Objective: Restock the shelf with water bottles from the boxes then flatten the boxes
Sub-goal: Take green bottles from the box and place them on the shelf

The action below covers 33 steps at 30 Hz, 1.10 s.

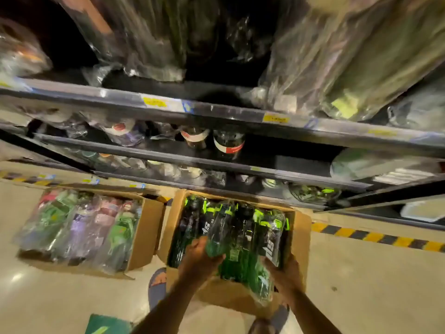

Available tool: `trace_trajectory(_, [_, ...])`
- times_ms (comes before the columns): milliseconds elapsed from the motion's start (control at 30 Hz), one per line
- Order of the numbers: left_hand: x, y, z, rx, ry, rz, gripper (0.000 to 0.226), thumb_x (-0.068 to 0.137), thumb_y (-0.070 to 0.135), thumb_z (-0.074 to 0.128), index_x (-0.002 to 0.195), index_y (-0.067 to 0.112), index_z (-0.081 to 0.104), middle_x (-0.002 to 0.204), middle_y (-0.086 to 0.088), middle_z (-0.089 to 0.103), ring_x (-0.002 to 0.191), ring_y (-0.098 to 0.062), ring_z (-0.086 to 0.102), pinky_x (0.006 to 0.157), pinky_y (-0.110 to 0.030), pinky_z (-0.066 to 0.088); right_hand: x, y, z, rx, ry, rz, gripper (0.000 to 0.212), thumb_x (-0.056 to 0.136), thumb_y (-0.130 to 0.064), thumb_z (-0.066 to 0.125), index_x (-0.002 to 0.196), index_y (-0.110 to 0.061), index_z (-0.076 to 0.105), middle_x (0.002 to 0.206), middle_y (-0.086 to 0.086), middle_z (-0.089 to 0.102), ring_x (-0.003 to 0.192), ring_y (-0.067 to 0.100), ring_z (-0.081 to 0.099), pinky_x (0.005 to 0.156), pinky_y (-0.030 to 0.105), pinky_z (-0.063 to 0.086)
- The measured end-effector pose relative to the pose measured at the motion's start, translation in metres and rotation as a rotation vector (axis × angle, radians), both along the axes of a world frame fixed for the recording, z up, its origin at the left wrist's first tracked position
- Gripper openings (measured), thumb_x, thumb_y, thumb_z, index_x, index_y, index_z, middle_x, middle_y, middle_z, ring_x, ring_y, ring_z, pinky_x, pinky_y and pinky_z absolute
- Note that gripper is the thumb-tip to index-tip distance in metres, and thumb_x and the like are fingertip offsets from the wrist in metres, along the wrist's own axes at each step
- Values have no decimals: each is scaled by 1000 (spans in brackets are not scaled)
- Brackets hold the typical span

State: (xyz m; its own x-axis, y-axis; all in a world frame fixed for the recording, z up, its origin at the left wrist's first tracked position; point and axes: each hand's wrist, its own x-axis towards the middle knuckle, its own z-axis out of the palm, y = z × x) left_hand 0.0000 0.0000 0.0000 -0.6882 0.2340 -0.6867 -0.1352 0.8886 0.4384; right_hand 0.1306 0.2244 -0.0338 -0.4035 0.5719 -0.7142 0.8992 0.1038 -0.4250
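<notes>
We are looking down into the open cardboard box (299, 237) on the floor (361, 285); all places below are given off that box. Inside it, plastic-wrapped dark water bottles (243, 227) with neon green lids are lying packed side by side. The left hand (201, 255) is reaching into the box's near left part, fingers curling round the base of a green wrapped bottle (218, 237). The right hand (283, 270) is gripping the bottom of a black bottle with white lettering (273, 244) at the box's near right corner. Both hands are clamped on bottles, apart from each other, with more bottles lying between them. Left of the box, a second cardboard box (147, 227) is holding wrapped bottles in mixed colours (79, 225). Behind the box, the shelf (216, 112) is rising in dark tiers carrying yellow price tags (275, 118); dark bottles with red-and-white labels (228, 142) are standing on a tier above the box. Right of the box, yellow-black hazard tape (375, 237) is running along the floor. At the box's near left corner a sandalled foot (157, 285) is showing. Everything is reading blurry.
</notes>
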Motion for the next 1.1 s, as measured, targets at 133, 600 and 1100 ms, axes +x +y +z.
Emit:
trace_trajectory(133, [-18, 13, -79, -11, -47, 26, 96, 80, 56, 81, 154, 17, 35, 150, -13, 45, 133, -32, 50, 103, -39, 49, -12, -9, -63, 34, -23, -23, 110, 68, -60, 89, 152, -9, 38, 147, 17, 53, 132, 39, 53, 109, 47, 48])
trace_trajectory(600, [0, -4, -98, 2, -195, 400, 96, 60, 51, 93, 139, 20, 48, 129, -3, 60, 115, -26, 61, 90, -36, 57, 20, -34, -30, -85, -57, -184, 97, 70, -33, 94, 144, -7, 37, 140, 14, 55, 125, 37, 56, 100, 49, 55])
trace_trajectory(1100, [27, -175, 386, 668, -275, 655, 108, 61, 29, 102, 152, 30, 43, 144, -6, 60, 131, -27, 59, 107, -45, 50, 3, -167, 413, -184, 245, 6, 111, 76, -46, 89, 159, -14, 24, 149, 12, 49, 122, 29, 59, 109, 44, 46])
